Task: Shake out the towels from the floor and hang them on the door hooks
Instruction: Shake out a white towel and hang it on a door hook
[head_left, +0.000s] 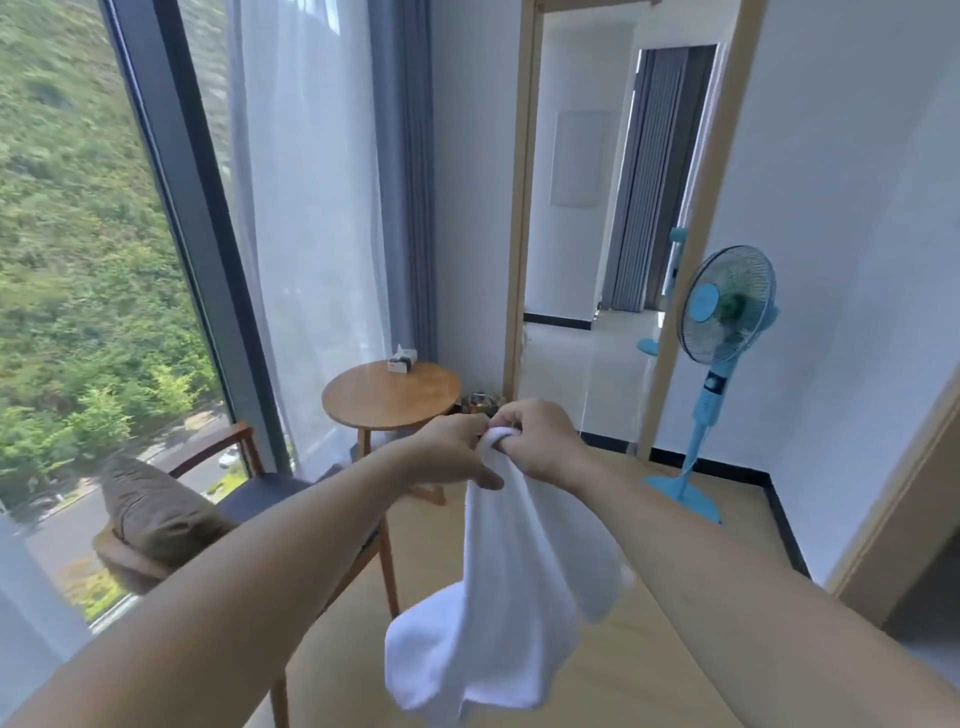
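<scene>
Towel (511, 597) white, hanging bunched; left hand (457, 447) and right hand (537, 441) both pinch its top edge.

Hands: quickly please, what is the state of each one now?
Left hand: fingers pinch the top of the white towel.
Right hand: fingers curled round the same bunched top of the towel.
</scene>
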